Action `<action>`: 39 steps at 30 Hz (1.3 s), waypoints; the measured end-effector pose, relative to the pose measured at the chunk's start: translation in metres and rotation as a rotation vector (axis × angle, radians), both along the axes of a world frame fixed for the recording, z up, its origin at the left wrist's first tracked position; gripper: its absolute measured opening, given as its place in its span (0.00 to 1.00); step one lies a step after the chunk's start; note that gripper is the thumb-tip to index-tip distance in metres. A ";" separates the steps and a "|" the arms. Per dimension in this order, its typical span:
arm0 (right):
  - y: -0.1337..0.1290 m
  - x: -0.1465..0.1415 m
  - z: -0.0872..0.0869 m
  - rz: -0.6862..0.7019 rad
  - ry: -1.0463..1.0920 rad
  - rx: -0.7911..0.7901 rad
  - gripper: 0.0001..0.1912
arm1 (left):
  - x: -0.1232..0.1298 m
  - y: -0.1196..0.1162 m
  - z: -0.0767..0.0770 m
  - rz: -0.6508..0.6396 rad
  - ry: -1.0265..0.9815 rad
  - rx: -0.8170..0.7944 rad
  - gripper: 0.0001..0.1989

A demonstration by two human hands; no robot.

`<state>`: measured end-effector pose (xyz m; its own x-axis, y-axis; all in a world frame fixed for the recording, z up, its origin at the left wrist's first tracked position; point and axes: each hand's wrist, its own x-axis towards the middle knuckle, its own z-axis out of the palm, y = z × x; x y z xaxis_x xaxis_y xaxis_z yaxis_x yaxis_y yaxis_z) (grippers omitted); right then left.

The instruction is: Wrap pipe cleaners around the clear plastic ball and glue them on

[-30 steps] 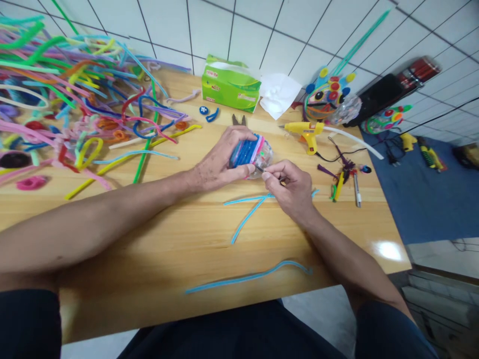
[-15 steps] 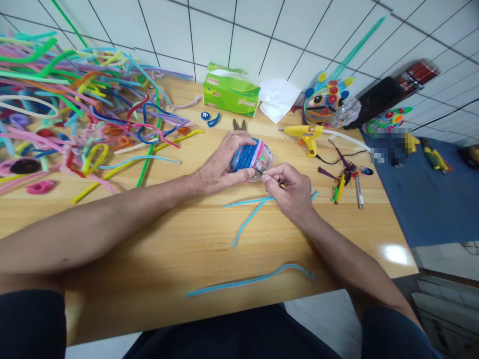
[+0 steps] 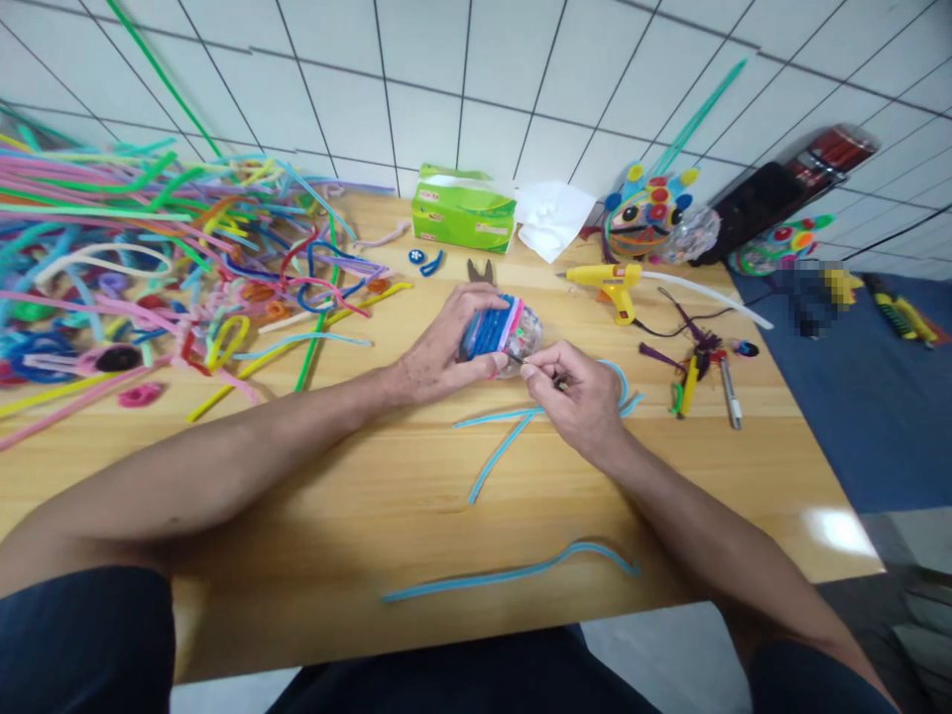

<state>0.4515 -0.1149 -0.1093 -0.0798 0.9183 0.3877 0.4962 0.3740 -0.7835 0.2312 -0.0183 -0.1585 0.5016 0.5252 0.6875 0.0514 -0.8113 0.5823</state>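
My left hand [image 3: 450,347] is wrapped round a clear rounded container [image 3: 525,332] banded with blue and pink pipe cleaners. Its thumb presses near the pink band. My right hand [image 3: 572,387] pinches a thin dark object [image 3: 516,358] against the side of the container; what exactly it is, I cannot make out. Light blue pipe cleaners [image 3: 500,458] lie on the wooden table under and beside my right hand. Another long blue one [image 3: 483,578] lies nearer the front edge.
Pipe cleaners [image 3: 178,278] are heaped at the left. Behind my hands are pliers [image 3: 480,271], a green tissue pack [image 3: 465,213] and white tissue [image 3: 550,218]. A yellow glue gun [image 3: 614,288], a decorated figure [image 3: 647,218], a dark bottle [image 3: 788,188] and a pen [image 3: 731,395] are at the right.
The view has shifted, so the table's contents appear slightly lower and mostly further right. Both hands keep their holds on the container and the thin dark object.
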 end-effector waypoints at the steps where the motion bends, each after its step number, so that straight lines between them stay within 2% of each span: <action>1: 0.000 0.000 0.000 0.005 0.002 -0.001 0.07 | 0.000 -0.001 0.001 0.001 0.010 -0.006 0.29; 7: -0.002 0.000 -0.002 0.031 0.020 -0.012 0.06 | -0.004 -0.005 0.003 -0.007 0.036 -0.027 0.32; 13: -0.002 0.000 -0.004 0.053 0.020 -0.017 0.07 | -0.008 -0.007 0.007 -0.007 0.070 -0.029 0.29; 21: 0.008 -0.006 -0.008 0.081 0.076 -0.042 0.03 | -0.015 -0.008 0.010 0.029 0.153 -0.150 0.29; 25: 0.013 -0.007 -0.011 0.107 0.069 -0.040 0.03 | -0.021 -0.007 0.019 0.009 0.219 -0.232 0.29; 30: 0.017 -0.010 -0.014 0.112 0.048 -0.025 0.04 | -0.024 -0.013 0.029 0.039 0.265 -0.308 0.29; 35: 0.019 -0.011 -0.015 0.094 0.006 -0.030 0.05 | -0.025 -0.019 0.031 0.098 0.282 -0.378 0.31; 39: 0.017 -0.009 -0.016 0.112 -0.015 -0.024 0.04 | -0.025 -0.025 0.034 0.089 0.280 -0.398 0.32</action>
